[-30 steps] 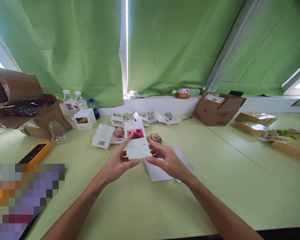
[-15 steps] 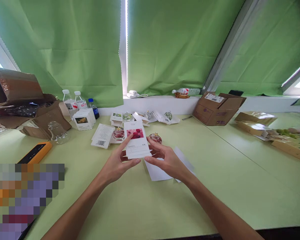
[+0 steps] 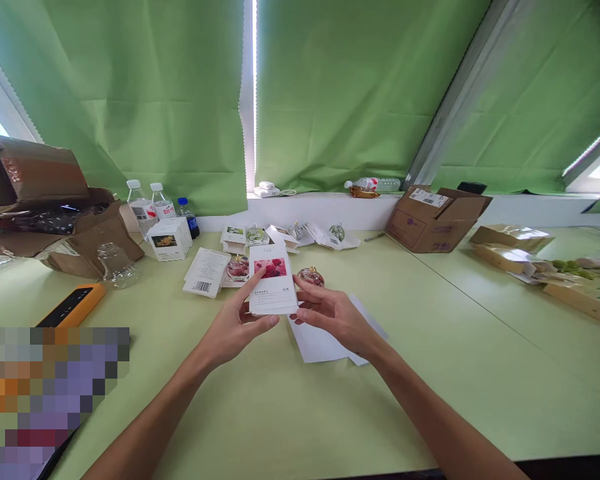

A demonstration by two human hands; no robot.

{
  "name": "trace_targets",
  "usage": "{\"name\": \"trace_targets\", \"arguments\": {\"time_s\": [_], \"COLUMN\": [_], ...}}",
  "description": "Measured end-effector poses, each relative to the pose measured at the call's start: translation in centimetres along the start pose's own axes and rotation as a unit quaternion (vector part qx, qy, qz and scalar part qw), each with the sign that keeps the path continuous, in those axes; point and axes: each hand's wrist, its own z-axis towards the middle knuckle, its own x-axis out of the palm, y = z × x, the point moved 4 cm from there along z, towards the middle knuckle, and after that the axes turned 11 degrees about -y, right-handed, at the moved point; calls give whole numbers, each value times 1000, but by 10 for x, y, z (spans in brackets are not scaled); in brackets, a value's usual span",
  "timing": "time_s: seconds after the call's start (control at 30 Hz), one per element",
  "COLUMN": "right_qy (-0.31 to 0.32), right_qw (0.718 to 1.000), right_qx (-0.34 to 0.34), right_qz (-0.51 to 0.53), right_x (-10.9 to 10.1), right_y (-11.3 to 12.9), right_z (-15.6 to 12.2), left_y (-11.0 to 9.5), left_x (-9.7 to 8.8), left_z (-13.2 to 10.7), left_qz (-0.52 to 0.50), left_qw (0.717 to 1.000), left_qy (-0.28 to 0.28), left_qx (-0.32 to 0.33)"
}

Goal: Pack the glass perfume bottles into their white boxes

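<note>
Both hands hold a flat white carton (image 3: 273, 283) with a red flower picture, above the pale green table (image 3: 430, 373). My left hand (image 3: 235, 327) grips its left and lower edge, fingers closed round it. My right hand (image 3: 330, 313) pinches its right edge. Just behind the carton sit two round glass ornaments with reddish filling, one (image 3: 237, 267) to the left and one (image 3: 311, 276) to the right. White paper sheets (image 3: 325, 340) lie under my right hand.
A barcode-printed flat carton (image 3: 206, 272), a small white box (image 3: 169, 239), more cartons and ornaments (image 3: 295, 232), water bottles (image 3: 141, 205), a glass jar (image 3: 114, 265), brown boxes (image 3: 433, 217), an orange device (image 3: 73, 305) and torn cardboard (image 3: 55, 213) lie around.
The carton has shifted slightly left and tilted a little flatter; my right hand slid closer along its right edge. Otherwise nothing moved.
</note>
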Motion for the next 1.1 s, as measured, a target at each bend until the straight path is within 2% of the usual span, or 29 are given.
{"name": "trace_targets", "arguments": {"time_s": [0.43,1.1], "right_qy": [-7,-3], "right_qw": [1000,1000], "right_qx": [4,4], "right_qz": [-24,-25], "right_x": [-1,1], "right_y": [-3,-6], "right_z": [0,1], "left_y": [4,7], "left_x": [1,0], "left_z": [0,1], "left_qz": [23,47], "left_qw": [999,998], "left_qy": [0,-14], "left_qx": [29,35]}}
